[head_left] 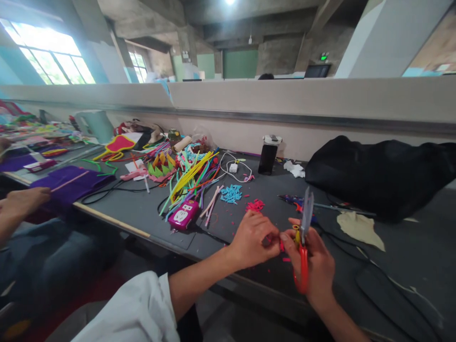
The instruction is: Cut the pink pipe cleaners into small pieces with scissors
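Two hands, centre of the clock: left hand [251, 241] and right hand [319, 264] meet at the fingertips by the near edge of a dark desk [416, 237], 12 o'clock pointing straight away from the person
Left hand: fingers curled well in, tips at a small red piece [282, 245]; too small and too covered to tell whether they pinch it
Right hand: closed on the scissors [303, 254], thumb reaching towards 9 o'clock to meet the left hand's fingertips
Scissors: orange-red handles against the palm, blades up towards 12 o'clock and close together
Red piece: at the clock's centre, mostly hidden between the two hands' fingertips
Red bits [255, 205]: a loose pile at 11 o'clock, just past the left hand's knuckles
Blue bits [231, 194]: a pile between 10 and 11, beyond the red bits
Fuzzy stems [192, 176]: a heap of yellow, green and other colours at 10 o'clock
Magenta socket block [183, 214]: between 9 and 10, near the stems' lower ends
Black bottle [268, 157]: upright at 12 o'clock, with a pale lid
Black bag [381, 178]: slumped at 2 o'clock
Pale scrap [360, 229]: flat at 3 o'clock
Co-worker's hand [26, 203]: far off at 9 o'clock, over purple cloth [73, 190]
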`<action>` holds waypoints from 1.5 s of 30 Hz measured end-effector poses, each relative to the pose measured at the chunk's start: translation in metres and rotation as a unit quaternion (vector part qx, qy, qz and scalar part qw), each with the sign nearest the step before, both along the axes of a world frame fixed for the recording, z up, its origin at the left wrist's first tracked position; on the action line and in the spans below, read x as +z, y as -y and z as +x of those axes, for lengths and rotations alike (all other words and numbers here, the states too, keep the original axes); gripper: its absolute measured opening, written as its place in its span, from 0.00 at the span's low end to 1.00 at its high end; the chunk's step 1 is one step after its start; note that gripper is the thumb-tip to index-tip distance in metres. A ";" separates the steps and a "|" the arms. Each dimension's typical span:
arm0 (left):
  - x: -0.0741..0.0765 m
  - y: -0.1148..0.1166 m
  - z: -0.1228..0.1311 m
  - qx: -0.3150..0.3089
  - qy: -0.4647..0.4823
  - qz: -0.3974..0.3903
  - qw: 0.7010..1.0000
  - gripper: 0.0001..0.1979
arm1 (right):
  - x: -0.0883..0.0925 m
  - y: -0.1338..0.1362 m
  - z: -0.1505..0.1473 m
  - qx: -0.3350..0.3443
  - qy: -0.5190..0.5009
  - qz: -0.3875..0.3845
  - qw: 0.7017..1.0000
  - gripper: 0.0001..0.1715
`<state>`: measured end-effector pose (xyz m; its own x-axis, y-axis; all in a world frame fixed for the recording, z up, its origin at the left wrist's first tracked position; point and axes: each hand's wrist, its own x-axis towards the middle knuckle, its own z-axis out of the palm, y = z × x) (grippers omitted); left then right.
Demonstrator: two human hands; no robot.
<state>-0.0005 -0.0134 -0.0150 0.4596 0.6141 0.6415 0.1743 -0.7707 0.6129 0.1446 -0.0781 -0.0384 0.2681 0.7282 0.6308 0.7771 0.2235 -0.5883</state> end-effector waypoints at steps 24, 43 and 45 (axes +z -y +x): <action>0.007 -0.010 -0.006 -0.133 0.130 -0.520 0.833 0.04 | -0.003 -0.002 0.000 0.050 0.010 0.008 0.999 0.17; 0.014 -0.010 -0.010 -0.088 0.405 -0.467 0.781 0.05 | -0.034 -0.006 -0.005 0.048 0.081 -0.069 0.993 0.18; 0.014 -0.010 -0.009 -0.084 0.404 -0.464 0.784 0.06 | -0.033 -0.005 -0.004 0.053 0.087 -0.060 0.993 0.17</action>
